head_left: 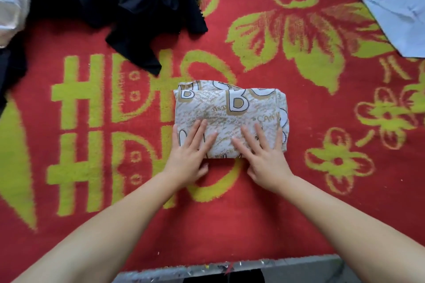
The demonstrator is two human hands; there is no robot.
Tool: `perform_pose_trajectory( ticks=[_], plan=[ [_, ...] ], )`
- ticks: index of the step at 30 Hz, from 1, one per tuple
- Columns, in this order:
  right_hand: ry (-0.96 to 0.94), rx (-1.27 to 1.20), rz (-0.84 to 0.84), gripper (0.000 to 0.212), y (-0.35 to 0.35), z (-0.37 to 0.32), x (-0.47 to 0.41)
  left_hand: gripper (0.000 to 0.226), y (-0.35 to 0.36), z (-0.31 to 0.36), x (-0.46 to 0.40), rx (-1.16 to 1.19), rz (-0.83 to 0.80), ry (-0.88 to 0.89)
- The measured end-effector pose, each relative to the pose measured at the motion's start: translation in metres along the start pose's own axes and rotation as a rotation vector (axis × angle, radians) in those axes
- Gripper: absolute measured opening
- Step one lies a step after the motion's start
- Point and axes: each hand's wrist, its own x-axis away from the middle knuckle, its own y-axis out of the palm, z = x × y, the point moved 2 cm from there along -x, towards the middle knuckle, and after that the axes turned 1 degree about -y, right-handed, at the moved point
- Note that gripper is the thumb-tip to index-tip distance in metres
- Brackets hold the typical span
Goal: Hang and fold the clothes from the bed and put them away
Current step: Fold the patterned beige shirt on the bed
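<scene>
1. A home bedroom is indicated: a bed is covered by a red blanket [253, 213] patterned with yellow-green flowers.
2. Loose clothes are strewn there: black garments [128, 0], a pale blue shirt [388, 0].

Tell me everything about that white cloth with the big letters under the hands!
The folded cloth is white, printed with gold-brown writing and big outlined letters like B. It looks like thin, soft fabric, folded into a thick, roughly square bundle with slightly puffy edges. It lies flat in the middle of the red and yellow-green blanket. The left hand and right hand both press on its near edge with straight, spread fingers. No other clothes touch it.
</scene>
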Motion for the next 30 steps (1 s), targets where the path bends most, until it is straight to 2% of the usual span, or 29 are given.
perform_pose_trajectory(
  ticks=[3, 5, 9, 12, 17, 22, 25, 30],
  plan=[
    [0.232, -0.052, 0.004, 0.111, 0.001, 0.013, -0.029, 0.107, 0.001, 0.002, -0.016, 0.023, -0.019, -0.104],
    [0.296, -0.05, -0.053, 0.106, -0.005, 0.02, -0.051, 0.102, -0.004, 0.001, -0.031, -0.004, -0.071, -0.156],
    [0.307, -0.137, -0.163, 0.082, -0.045, 0.024, -0.063, 0.097, -0.045, -0.004, -0.045, 0.061, -0.237, -0.199],
    [0.282, -0.157, -0.148, 0.075, -0.094, 0.025, -0.058, 0.097, -0.098, -0.01, -0.043, 0.109, -0.221, -0.216],
    [0.168, -0.059, -0.054, 0.081, -0.186, 0.004, -0.025, 0.095, -0.181, 0.003, 0.007, 0.027, -0.083, -0.296],
    [-0.034, 0.034, 0.055, 0.079, -0.255, -0.057, 0.036, 0.084, -0.24, 0.039, 0.114, -0.029, 0.088, -0.474],
    [-0.174, 0.096, 0.124, 0.083, -0.278, -0.103, 0.076, 0.081, -0.255, 0.067, 0.187, 0.016, 0.141, -0.591],
    [-0.404, 0.155, 0.149, 0.087, -0.291, -0.187, 0.14, 0.078, -0.261, 0.118, 0.308, 0.053, 0.176, -0.805]
  ],
)
